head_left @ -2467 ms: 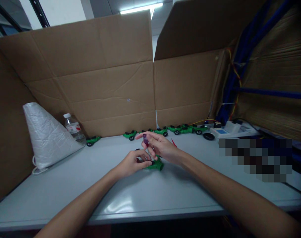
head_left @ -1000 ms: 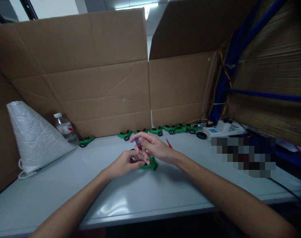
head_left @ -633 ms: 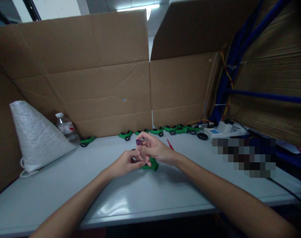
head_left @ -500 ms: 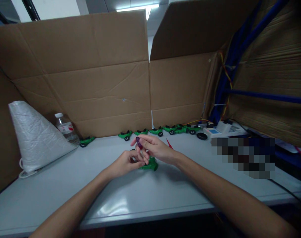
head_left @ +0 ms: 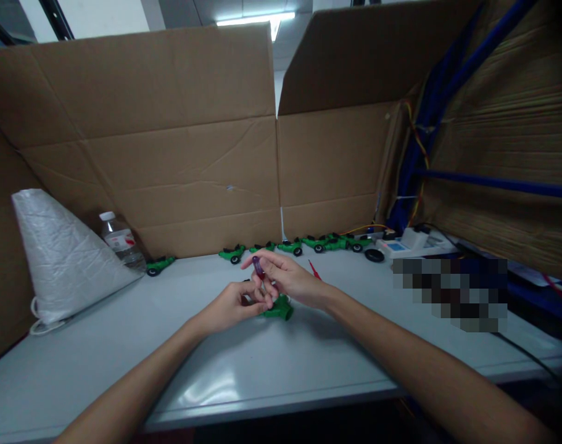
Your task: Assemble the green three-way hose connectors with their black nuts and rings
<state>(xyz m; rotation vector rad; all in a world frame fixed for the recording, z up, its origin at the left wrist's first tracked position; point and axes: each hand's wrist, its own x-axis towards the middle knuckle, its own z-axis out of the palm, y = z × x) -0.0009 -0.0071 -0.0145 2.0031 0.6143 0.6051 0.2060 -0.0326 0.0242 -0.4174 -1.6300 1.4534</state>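
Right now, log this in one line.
left hand: holding green toy part | right hand: gripping purple-handled tool, tip hidden | red pointed item: behind right hand | green toy cars: before cardboard wall

I see a purple handle on the screwdriver (head_left: 258,267) and bright green on the toy (head_left: 281,308) below. The table (head_left: 308,364) is pale grey. Along its back edge the cars (head_left: 290,247) are green, black-topped, with black-and-white wheels. By its left edge, the bag (head_left: 63,265) is silvery white; the bottle's (head_left: 123,242) label is white and red.
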